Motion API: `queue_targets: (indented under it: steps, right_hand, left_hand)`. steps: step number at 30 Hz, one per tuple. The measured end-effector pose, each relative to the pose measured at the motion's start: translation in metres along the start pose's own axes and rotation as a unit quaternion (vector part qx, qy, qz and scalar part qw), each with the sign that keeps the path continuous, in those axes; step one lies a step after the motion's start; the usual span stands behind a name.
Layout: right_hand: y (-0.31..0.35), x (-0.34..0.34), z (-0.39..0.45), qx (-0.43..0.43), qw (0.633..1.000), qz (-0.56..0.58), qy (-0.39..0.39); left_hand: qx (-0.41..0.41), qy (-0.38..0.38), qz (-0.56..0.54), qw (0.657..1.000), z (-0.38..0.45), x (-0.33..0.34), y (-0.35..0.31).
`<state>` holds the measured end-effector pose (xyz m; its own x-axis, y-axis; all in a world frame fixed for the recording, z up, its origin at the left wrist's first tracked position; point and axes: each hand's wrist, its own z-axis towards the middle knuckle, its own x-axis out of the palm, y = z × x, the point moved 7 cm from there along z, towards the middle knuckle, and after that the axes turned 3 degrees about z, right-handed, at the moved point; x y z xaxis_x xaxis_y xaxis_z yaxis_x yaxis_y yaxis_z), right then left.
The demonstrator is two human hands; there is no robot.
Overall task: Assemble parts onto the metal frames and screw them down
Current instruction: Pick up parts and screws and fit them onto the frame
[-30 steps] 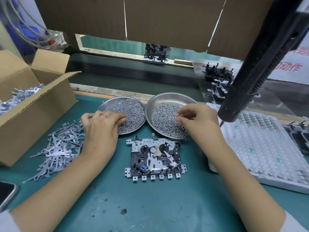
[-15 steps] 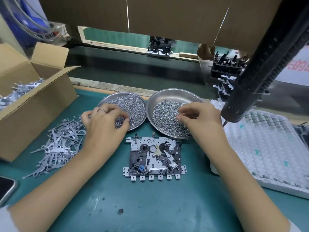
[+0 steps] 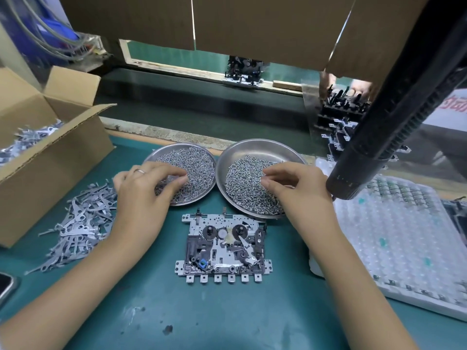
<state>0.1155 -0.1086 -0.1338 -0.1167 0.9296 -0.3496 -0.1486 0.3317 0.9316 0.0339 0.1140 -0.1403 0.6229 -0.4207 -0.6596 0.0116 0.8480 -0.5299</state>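
Observation:
A metal frame (image 3: 222, 246) with black gears and a small blue part lies flat on the green mat, between my forearms. Just behind it stand two steel dishes heaped with small screws, the left dish (image 3: 177, 147) and the right dish (image 3: 255, 144). My left hand (image 3: 146, 190) hovers over the left dish, thumb and curled fingertips pinching into its screws (image 3: 197, 168). Over the right dish, my right hand (image 3: 295, 188) does the same, thumb and forefinger closing on its screws (image 3: 242, 183). Neither hand touches the frame.
A black powered screwdriver (image 3: 358, 157) hangs just right of my right hand. Below it sits a white blister tray (image 3: 404, 238). Loose grey levers (image 3: 78, 223) lie left, beside an open cardboard box (image 3: 50, 157). A phone corner (image 3: 5, 286) shows at the left edge. Stacked assemblies (image 3: 338, 117) stand back right.
Both hands have reached a little farther into their dishes, and the left hand's fingers now spread over the screws. The frame has not moved.

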Motion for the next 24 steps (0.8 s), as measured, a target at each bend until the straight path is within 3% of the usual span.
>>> queue_targets:
  steps: [3,9,24]
  right_hand:
    - [0.002,0.003,-0.002,0.004,1.0,0.022,0.009]
    - [0.003,0.003,-0.003,0.008,0.999,0.043,0.013]
    - [0.006,0.009,-0.006,-0.017,1.0,0.02,0.017]
  left_hand:
    - [0.03,0.001,-0.023,0.999,-0.005,0.0,-0.01]
    - [0.004,0.005,-0.059,0.998,-0.006,0.001,-0.001]
    - [-0.004,0.013,-0.022,1.0,-0.006,0.008,0.005]
